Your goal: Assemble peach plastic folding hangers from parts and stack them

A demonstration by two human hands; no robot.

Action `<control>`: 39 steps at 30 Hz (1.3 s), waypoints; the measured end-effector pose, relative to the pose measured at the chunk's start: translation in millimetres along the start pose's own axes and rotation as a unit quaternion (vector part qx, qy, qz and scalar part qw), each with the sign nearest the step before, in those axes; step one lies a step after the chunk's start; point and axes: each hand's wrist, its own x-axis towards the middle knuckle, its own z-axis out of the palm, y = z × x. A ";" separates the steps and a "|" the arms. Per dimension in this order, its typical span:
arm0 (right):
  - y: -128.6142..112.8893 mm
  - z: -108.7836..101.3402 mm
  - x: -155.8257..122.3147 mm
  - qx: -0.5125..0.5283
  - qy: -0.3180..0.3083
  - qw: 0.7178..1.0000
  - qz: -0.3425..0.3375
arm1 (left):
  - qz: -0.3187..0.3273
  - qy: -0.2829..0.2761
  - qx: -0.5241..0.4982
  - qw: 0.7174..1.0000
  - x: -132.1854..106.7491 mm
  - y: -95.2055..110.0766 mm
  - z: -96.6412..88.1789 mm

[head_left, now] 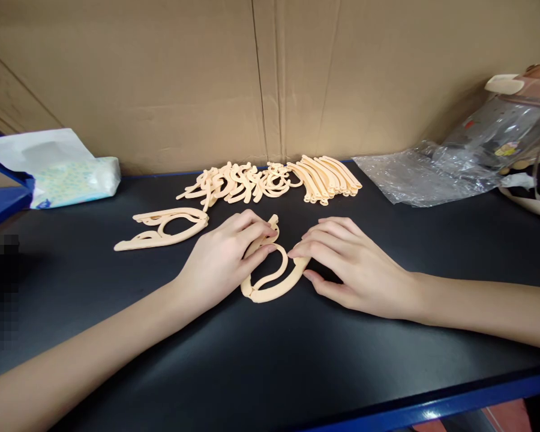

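A beige plastic folding hanger [270, 294] lies on the black table between my hands, with its curved arms and an inner S-shaped piece showing. My left hand [227, 249] grips its left arm near the top, thumb and fingers closed round it and covering part of it. On the other side, my right hand [360, 267] pinches the end of the right arm between thumb and fingers. To the left of my left hand lies another beige folding hanger [162, 243], folded, its two arms pointing left.
Behind my hands are a heap of curved beige pieces [238, 183] and a row of long beige arms [326, 177]. A tissue pack [76, 180] stands at left. Clear plastic wrap [414, 180] and a transparent bottle [490, 129] are at right. Cardboard [184, 84] walls the back.
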 end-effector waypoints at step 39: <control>6.5 -0.4 -1.6 0.018 0.002 0.993 0.113 | 0.057 -0.026 -0.028 0.998 0.3 2.9 -5.3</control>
